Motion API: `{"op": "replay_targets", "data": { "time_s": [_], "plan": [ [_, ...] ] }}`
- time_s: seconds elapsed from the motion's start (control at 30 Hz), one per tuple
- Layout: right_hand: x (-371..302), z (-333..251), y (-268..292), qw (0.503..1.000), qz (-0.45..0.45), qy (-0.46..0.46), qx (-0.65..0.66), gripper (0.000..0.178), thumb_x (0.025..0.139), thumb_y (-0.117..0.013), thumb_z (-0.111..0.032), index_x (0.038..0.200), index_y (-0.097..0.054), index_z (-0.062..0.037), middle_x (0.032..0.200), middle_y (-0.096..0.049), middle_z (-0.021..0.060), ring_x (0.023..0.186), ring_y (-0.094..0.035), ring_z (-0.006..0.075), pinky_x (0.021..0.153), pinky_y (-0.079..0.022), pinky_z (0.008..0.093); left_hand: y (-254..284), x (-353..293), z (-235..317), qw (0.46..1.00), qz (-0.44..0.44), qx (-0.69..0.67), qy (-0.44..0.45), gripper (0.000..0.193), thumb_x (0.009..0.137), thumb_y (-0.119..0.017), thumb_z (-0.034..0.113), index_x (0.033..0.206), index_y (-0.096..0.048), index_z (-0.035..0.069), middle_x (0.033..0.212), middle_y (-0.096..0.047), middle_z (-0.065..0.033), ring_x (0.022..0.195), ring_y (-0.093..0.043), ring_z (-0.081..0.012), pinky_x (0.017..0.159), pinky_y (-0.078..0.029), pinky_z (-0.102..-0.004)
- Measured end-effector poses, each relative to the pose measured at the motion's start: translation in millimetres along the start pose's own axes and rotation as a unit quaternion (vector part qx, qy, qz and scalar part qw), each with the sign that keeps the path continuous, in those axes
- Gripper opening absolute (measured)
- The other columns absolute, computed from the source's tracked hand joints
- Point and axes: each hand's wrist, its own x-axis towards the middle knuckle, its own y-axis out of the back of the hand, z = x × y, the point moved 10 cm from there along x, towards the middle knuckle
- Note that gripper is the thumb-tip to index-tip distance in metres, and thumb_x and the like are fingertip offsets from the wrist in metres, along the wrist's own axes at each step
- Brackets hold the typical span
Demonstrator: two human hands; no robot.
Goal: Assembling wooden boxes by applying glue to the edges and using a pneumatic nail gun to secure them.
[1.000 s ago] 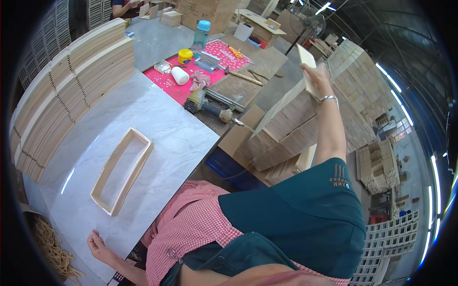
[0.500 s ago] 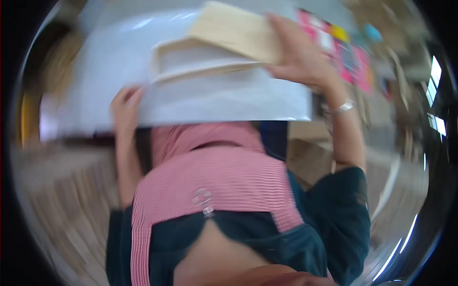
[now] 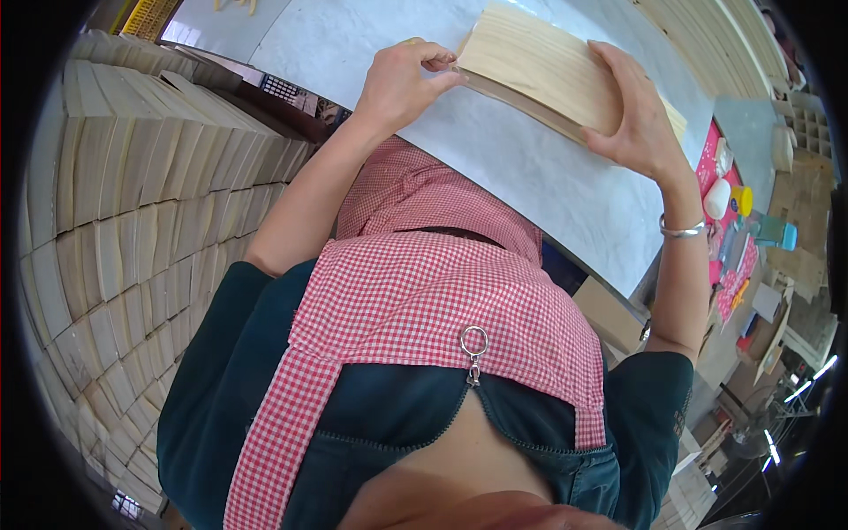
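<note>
Bright, even daylight fills the sharp fisheye view, with a soft sheen on the pale bench [image 3: 565, 177], faint shadows beneath the hands, straight edges bowing outward, and black corners ringing the frame.

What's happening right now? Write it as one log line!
left hand: pinching corner of wooden boards | right hand: flat on top of boards | boards: on white table | left side: stacked wood
</note>
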Motion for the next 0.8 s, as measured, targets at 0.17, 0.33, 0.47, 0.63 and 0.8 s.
{"op": "replay_targets", "data": {
  "time_s": [0.17, 0.33, 0.47, 0.63, 0.8],
  "plan": [
    [5.6, 12.2, -16.9, 1.000, -0.028, -0.009, 0.002, 0.089, 0.065, -0.078, -0.013, 0.147, -0.044, -0.0155, 0.145, -0.053, 0.0078, 0.128, -0.052, 0.0320, 0.114, -0.041, 0.0413, -0.3, 1.7, 7.2, 0.998, 0.020, 0.050, -0.024, 0.024, 0.079, -0.079, 0.020, 0.094, -0.077, 0.001, 0.089, -0.074, -0.0079, 0.073, -0.066, -0.0194, 0.069, -0.051, -0.0310],
    [5.5, 14.8, -26.3, 0.999, -0.033, -0.017, -0.013, 0.088, 0.067, -0.078, -0.013, 0.148, -0.044, -0.0173, 0.146, -0.052, 0.0075, 0.129, -0.052, 0.0324, 0.116, -0.041, 0.0420, 3.8, 1.3, 16.0, 0.992, 0.047, 0.094, -0.070, 0.020, 0.080, -0.078, 0.019, 0.091, -0.078, 0.002, 0.086, -0.075, -0.0066, 0.067, -0.064, -0.0195, 0.067, -0.050, -0.0310],
    [2.1, 22.5, -35.3, 0.999, -0.036, -0.022, -0.035, 0.089, 0.068, -0.079, -0.015, 0.149, -0.042, -0.0185, 0.147, -0.051, 0.0068, 0.130, -0.051, 0.0328, 0.116, -0.040, 0.0427, 1.5, 3.3, 22.8, 0.985, 0.050, 0.122, -0.109, 0.019, 0.081, -0.077, 0.019, 0.091, -0.079, 0.003, 0.086, -0.075, -0.0066, 0.064, -0.063, -0.0198, 0.064, -0.050, -0.0309],
    [0.6, 20.8, -39.9, 0.997, -0.041, -0.039, -0.054, 0.078, 0.074, -0.079, -0.015, 0.145, -0.048, -0.0165, 0.145, -0.054, 0.0080, 0.127, -0.055, 0.0313, 0.112, -0.044, 0.0401, 0.9, 2.7, 26.8, 0.978, 0.056, 0.146, -0.142, 0.019, 0.080, -0.077, 0.018, 0.090, -0.079, 0.002, 0.085, -0.075, -0.0067, 0.062, -0.062, -0.0202, 0.062, -0.049, -0.0305],
    [5.8, 0.3, -28.1, 0.998, 0.010, 0.027, -0.049, 0.064, 0.076, -0.077, -0.019, 0.135, -0.054, -0.0096, 0.131, -0.059, 0.0120, 0.114, -0.059, 0.0315, 0.101, -0.049, 0.0381, 0.9, 2.4, 31.6, 0.974, 0.055, 0.157, -0.153, 0.017, 0.080, -0.077, 0.017, 0.089, -0.078, 0.002, 0.084, -0.074, -0.0068, 0.062, -0.062, -0.0202, 0.060, -0.048, -0.0299]
  ]
}}
